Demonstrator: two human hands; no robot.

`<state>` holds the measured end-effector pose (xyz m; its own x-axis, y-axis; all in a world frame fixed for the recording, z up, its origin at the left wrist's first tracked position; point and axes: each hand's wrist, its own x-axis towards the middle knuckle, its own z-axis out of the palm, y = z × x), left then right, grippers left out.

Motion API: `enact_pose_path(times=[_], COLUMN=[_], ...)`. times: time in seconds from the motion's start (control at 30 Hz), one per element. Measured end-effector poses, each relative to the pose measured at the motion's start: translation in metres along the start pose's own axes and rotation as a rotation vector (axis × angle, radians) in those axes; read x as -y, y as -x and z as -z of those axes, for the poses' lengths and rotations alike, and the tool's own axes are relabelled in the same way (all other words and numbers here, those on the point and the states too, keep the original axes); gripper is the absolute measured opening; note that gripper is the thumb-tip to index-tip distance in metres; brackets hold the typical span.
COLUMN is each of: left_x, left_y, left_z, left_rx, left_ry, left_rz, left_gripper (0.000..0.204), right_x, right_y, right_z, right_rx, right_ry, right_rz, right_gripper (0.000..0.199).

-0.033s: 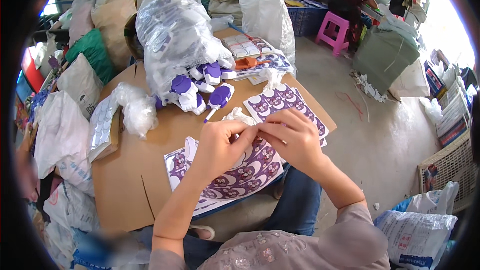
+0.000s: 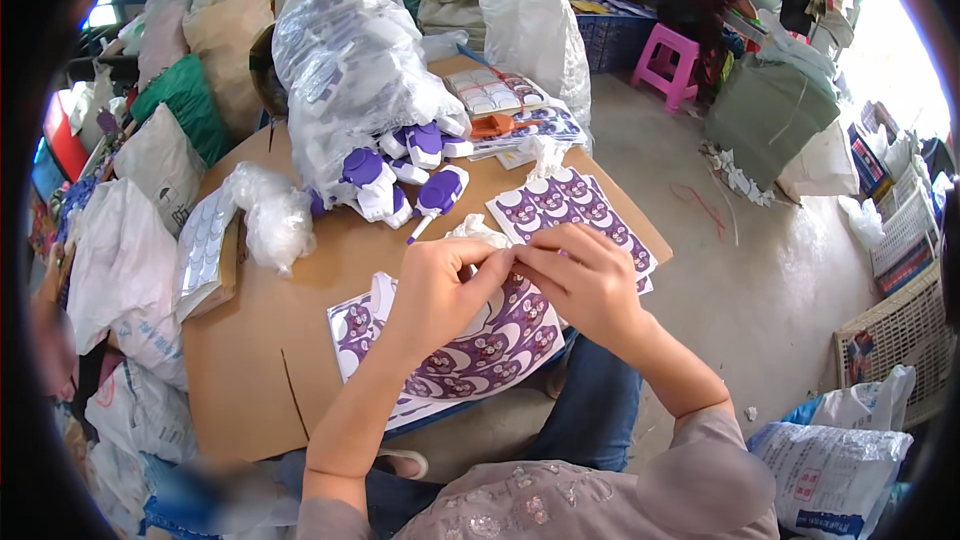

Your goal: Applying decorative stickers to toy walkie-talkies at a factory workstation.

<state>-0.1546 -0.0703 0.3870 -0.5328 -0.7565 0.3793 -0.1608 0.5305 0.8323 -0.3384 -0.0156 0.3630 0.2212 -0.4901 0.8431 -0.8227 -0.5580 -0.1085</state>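
My left hand (image 2: 450,285) and my right hand (image 2: 585,275) meet at the fingertips above the table's near edge. Both are closed in a pinch; whatever lies between the fingertips is too small to make out. Beneath them is a stack of purple and white printed sheets (image 2: 480,355), partly covered by my hands and left forearm. Crumpled white paper (image 2: 478,230) shows just behind my fingers. More printed sheets (image 2: 555,202) lie beyond my right hand. Toward the back, a purple and white plastic piece (image 2: 440,192) lies by the mouth of a clear bag (image 2: 350,60) of similar pieces.
Cardboard (image 2: 250,370) covers the table. A block of silvery sheets (image 2: 208,250) and a crumpled clear plastic bag (image 2: 272,215) stand at left. An orange-handled tool (image 2: 495,126) lies on stacked sheets at the back. Filled sacks crowd the left; a pink stool (image 2: 668,65) stands far right.
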Motion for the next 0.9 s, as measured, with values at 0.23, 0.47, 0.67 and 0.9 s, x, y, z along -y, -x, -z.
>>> enact_pose_path(times=[0.23, 0.47, 0.67, 0.9], left_x=[0.03, 0.059, 0.082, 0.081], left_y=[-0.002, -0.001, 0.002, 0.005], left_z=[0.002, 0.004, 0.003, 0.003], left_rx=[-0.011, -0.025, -0.024, 0.092], left_ry=[0.124, 0.135, 0.089, 0.01], left_rz=[0.237, 0.402, 0.368, 0.337], left_gripper=[0.031, 0.031, 0.029, 0.029], right_x=[0.002, 0.017, 0.03, 0.031], right_y=[0.016, 0.035, 0.06, 0.067], right_z=[-0.021, -0.027, -0.024, -0.005], right_rx=[-0.031, 0.074, 0.126, -0.191], right_ry=[0.083, 0.085, -0.059, -0.175], right_rz=[0.102, 0.007, 0.004, 0.091], right_gripper=[0.025, 0.029, 0.022, 0.079])
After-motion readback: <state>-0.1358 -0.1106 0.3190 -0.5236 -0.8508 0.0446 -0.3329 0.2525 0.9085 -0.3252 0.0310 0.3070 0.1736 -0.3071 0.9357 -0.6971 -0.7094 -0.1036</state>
